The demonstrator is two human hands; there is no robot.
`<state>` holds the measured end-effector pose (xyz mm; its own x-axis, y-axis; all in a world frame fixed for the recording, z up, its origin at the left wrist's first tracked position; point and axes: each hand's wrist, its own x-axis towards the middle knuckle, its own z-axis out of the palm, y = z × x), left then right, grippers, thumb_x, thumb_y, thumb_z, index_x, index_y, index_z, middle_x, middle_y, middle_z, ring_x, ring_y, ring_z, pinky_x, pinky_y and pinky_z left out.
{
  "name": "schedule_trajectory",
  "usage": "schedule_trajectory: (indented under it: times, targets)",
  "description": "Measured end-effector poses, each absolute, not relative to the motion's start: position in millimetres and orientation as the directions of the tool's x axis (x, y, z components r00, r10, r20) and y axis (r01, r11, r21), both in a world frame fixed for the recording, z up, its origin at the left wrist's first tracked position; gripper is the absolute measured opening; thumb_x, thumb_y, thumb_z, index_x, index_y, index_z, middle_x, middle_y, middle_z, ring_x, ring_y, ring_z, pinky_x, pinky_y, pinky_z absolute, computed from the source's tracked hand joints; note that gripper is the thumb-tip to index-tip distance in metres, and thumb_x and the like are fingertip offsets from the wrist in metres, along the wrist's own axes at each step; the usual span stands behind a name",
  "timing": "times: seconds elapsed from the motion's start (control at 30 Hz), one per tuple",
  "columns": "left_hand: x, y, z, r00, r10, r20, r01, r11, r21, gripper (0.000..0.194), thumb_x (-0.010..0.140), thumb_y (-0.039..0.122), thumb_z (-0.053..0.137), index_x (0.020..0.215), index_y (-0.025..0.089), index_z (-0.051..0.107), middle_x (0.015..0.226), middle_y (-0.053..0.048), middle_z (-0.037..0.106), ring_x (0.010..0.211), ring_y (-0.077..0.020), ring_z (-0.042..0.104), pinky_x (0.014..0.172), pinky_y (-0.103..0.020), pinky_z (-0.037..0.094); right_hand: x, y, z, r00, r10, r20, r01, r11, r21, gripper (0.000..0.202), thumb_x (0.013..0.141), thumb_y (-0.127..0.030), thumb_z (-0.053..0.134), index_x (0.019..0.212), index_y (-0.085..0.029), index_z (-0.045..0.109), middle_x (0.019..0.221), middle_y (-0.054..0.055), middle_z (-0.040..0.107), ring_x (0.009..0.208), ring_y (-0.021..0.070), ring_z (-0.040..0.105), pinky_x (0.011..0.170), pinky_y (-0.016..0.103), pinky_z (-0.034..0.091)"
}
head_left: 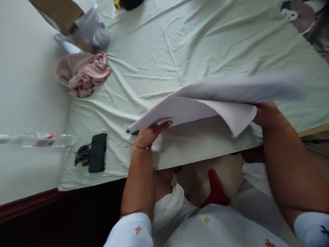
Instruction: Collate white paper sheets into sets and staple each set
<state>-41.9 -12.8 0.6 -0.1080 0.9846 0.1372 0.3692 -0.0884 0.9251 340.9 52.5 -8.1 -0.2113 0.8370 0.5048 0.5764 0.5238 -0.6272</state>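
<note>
- A pale green cloth (185, 41) with many creases covers the tabletop, which meets a white wall (28, 85) at the left; part of something red (216, 192) shows below the near edge.
- The sheets of paper (190, 108) are off the cloth, held in the air over the near side of the tabletop, between the two hands.
- The left hand (147, 135) has a closed grip on the near left corner, thumb over the paper; a red string bracelet (140, 146) circles that wrist.
- The right hand (268, 115) holds the sheets towards their right side; paper hides most of its fingers, so how tightly they close is unclear.
- As for how far things have come, picking up is done and the leaves are partly separated: one curls down near the right hand, while another spreads above it, blurred, with faint marks too unclear to read.
- The sheets are neither squared together nor laid flat, so the handling looks midway; how many leaves there are cannot be told.
- A black phone (98, 152) lies left of the left hand, beside a dark bunch of small items (82, 154); a clear bottle (46, 140) is nearer the wall.
- Farther back are a crumpled pink cloth (88, 73) and a plastic bag (94, 32).
</note>
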Motion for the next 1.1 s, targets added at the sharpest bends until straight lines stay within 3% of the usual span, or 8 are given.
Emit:
schedule_trajectory:
  times: [0.03, 0.1, 0.2, 0.37, 0.6, 0.73, 0.87, 1.1]
  targets:
    - [-41, -14, 0, -0.114, 0.981, 0.155, 0.331, -0.110, 0.937, 0.037, 0.061, 0.044, 0.097, 0.083, 0.024, 0.075, 0.083, 0.000, 0.073, 0.085, -0.0237, 0.070, 0.088, -0.038, 0.061, 338, 50, -5, -0.195, 0.835, 0.515, 0.547, 0.528, -0.650, 0.020, 0.084, -0.035, 0.085, 0.092, -0.017, 0.079, 0.097, 0.004, 0.081, 0.097, 0.0178, 0.078, 0.089, 0.030, 0.066]
    - [-37, -17, 1, -0.137, 0.970, 0.203, 0.232, -0.168, 0.958, 0.053, 0.054, 0.052, 0.099, 0.092, 0.024, 0.075, 0.094, -0.003, 0.075, 0.094, -0.0252, 0.072, 0.090, -0.039, 0.061, 335, 45, -2, -0.025, 0.938, 0.347, 0.180, 0.345, -0.921, 0.033, 0.066, -0.036, 0.098, 0.092, -0.023, 0.082, 0.106, 0.004, 0.081, 0.106, 0.0260, 0.078, 0.096, 0.041, 0.065]
    - [-31, -21, 3, -0.158, 0.972, 0.175, 0.167, -0.149, 0.975, 0.060, 0.051, 0.052, 0.100, 0.096, 0.022, 0.074, 0.093, -0.004, 0.075, 0.094, -0.0262, 0.073, 0.088, -0.040, 0.063, 336, 43, 0, -0.028, 0.992, 0.126, -0.147, 0.120, -0.982, 0.052, 0.042, -0.035, 0.106, 0.089, -0.027, 0.083, 0.107, 0.003, 0.081, 0.114, 0.0339, 0.075, 0.103, 0.053, 0.062]
    - [-25, -19, -4, -0.193, 0.979, 0.061, 0.290, -0.003, 0.957, 0.052, 0.052, 0.040, 0.101, 0.091, 0.020, 0.073, 0.094, -0.005, 0.075, 0.092, -0.0258, 0.071, 0.093, -0.044, 0.062, 338, 44, 1, -0.184, 0.980, 0.077, -0.043, 0.070, -0.997, 0.044, 0.051, -0.030, 0.104, 0.089, -0.024, 0.083, 0.106, 0.005, 0.081, 0.114, 0.0314, 0.074, 0.106, 0.047, 0.060]
    - [-20, -12, -13, -0.235, 0.968, 0.090, 0.096, -0.070, 0.993, 0.045, 0.069, 0.053, 0.093, 0.097, 0.022, 0.076, 0.102, -0.007, 0.077, 0.105, -0.0246, 0.072, 0.104, -0.044, 0.058, 333, 41, 8, -0.245, 0.968, -0.059, -0.134, -0.094, -0.987, 0.041, 0.050, -0.030, 0.103, 0.082, -0.020, 0.080, 0.101, 0.008, 0.081, 0.109, 0.0330, 0.075, 0.098, 0.049, 0.061]
    - [-16, -9, -10, -0.251, 0.961, 0.113, 0.181, -0.068, 0.981, 0.051, 0.074, 0.060, 0.088, 0.105, 0.021, 0.077, 0.108, -0.010, 0.077, 0.118, -0.0273, 0.069, 0.113, -0.044, 0.054, 331, 52, -1, -0.121, 0.991, -0.050, -0.188, -0.073, -0.979, 0.039, 0.063, -0.048, 0.098, 0.067, -0.019, 0.071, 0.090, 0.010, 0.080, 0.112, 0.0323, 0.073, 0.094, 0.042, 0.062]
    - [-19, -12, -12, -0.198, 0.975, 0.103, 0.151, -0.074, 0.986, 0.054, 0.072, 0.056, 0.091, 0.111, 0.022, 0.076, 0.110, -0.009, 0.078, 0.119, -0.0271, 0.070, 0.111, -0.041, 0.055, 326, 63, -5, -0.008, 1.000, -0.015, -0.299, -0.017, -0.954, 0.041, 0.076, -0.062, 0.086, 0.085, -0.023, 0.076, 0.104, 0.008, 0.080, 0.116, 0.0282, 0.072, 0.098, 0.041, 0.060]
    - [-22, -21, -3, -0.190, 0.967, 0.168, 0.194, -0.131, 0.972, 0.043, 0.075, 0.049, 0.090, 0.107, 0.022, 0.077, 0.098, -0.007, 0.077, 0.109, -0.0270, 0.072, 0.105, -0.043, 0.059, 322, 55, 0, 0.046, 0.999, -0.016, -0.306, -0.001, -0.952, 0.031, 0.057, -0.031, 0.099, 0.082, -0.027, 0.080, 0.097, 0.001, 0.081, 0.093, 0.0228, 0.075, 0.098, 0.043, 0.059]
